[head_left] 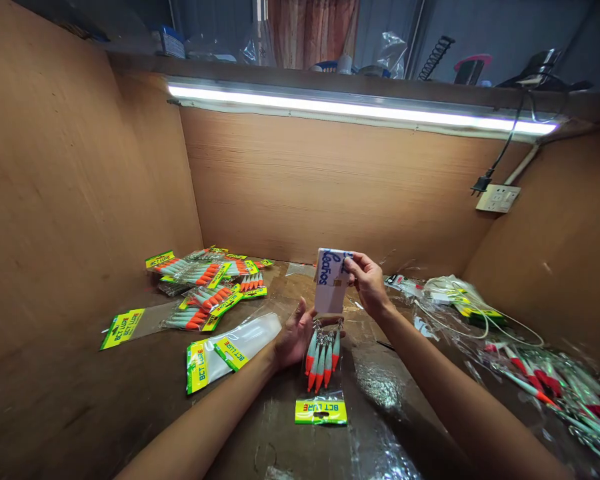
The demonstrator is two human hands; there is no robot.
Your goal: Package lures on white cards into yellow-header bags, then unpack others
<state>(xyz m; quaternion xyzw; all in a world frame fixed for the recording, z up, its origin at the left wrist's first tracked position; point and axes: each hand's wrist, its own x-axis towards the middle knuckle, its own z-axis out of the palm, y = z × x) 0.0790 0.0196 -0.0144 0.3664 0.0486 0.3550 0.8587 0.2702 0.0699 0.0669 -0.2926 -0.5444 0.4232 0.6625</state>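
Brown wooden panels wall in the worktop (pixel 80 400) on three sides: a left wall (pixel 55 187), a back wall (pixel 330 187) and a right wall (pixel 570 253). A lit tube lamp (pixel 360 110) runs under the shelf (pixel 330 80) above. A white wall socket (pixel 498 198) sits at the right corner, a black plug (pixel 481 183) beside it

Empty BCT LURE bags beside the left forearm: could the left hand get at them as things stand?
Probably yes. The empty bags lie flat on the table, uncovered, just left of the left hand; but it supports the lure packet that the right hand holds.
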